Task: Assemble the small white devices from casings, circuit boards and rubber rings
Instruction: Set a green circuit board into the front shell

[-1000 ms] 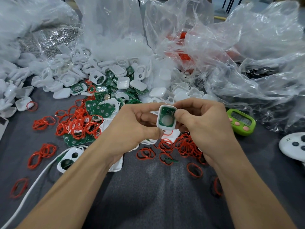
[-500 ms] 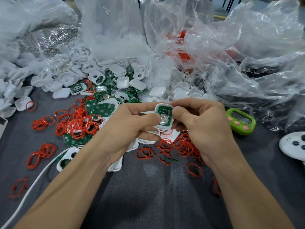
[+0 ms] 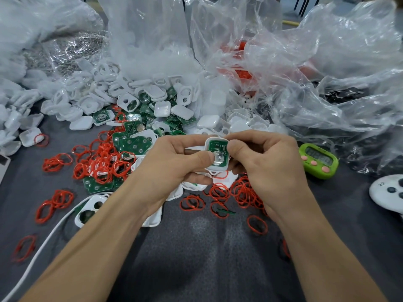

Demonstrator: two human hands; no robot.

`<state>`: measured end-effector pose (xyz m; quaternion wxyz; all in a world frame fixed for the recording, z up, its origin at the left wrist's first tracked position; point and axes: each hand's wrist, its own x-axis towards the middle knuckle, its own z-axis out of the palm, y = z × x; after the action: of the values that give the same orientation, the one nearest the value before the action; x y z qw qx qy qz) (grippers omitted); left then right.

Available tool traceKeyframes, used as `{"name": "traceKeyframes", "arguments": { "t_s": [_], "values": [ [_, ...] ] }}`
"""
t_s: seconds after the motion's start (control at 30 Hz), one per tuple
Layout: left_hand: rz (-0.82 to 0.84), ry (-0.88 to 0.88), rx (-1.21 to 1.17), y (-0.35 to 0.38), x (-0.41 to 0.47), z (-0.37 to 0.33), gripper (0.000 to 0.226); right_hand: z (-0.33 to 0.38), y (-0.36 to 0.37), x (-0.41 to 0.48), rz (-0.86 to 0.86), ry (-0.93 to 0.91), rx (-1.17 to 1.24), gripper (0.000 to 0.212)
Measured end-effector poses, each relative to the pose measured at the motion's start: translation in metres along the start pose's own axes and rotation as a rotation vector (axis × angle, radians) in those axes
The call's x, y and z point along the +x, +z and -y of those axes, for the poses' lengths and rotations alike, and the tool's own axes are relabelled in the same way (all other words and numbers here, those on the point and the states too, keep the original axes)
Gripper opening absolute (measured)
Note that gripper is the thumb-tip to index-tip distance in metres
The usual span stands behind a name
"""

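Nearest: dark grey fabric tabletop [image 3: 207, 258], with a thin white cable [image 3: 43, 243] cut off at the lower left corner. Above it, pinched between left hand [image 3: 174, 164] and right hand [image 3: 268, 164], fingers of both curled round it: small white plastic casing [image 3: 216, 139] with green circuit board [image 3: 216, 147] seated inside, left thumb tip touching its silver disc [image 3: 218, 159]. Underneath, partly hidden by the hands: loose red rubber rings [image 3: 239, 192]. Rightward, lime-green digital timer [image 3: 319, 160], digits unreadable. Farthest, heaped white casing shells [image 3: 152, 94] and crumpled clear plastic bags [image 3: 327, 62], contents blurred.
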<state>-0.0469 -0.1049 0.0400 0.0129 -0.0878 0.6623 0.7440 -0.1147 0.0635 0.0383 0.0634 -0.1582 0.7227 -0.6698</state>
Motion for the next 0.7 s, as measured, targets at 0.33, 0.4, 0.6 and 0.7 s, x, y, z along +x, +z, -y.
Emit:
{"name": "traceKeyframes", "arguments": {
  "t_s": [0.33, 0.4, 0.6, 0.7],
  "values": [
    [0.007, 0.022, 0.052, 0.0017, -0.0008, 0.0000, 0.029, -0.0007, 0.0043, -0.0018, -0.093, 0.000, -0.131, 0.009],
    [0.007, 0.034, 0.065, 0.0022, -0.0005, 0.0005, 0.031, -0.0006, 0.0058, -0.0025, -0.109, -0.001, -0.160, 0.009],
    [-0.065, 0.051, 0.093, 0.0030, 0.0013, 0.0035, 0.035, -0.0009, 0.0079, -0.0032, -0.136, -0.013, -0.231, 0.012],
    [-0.086, 0.048, 0.085, 0.0038, 0.0016, 0.0046, 0.034, -0.0014, 0.0098, -0.0038, -0.135, -0.013, -0.243, 0.016]
  ]
}}
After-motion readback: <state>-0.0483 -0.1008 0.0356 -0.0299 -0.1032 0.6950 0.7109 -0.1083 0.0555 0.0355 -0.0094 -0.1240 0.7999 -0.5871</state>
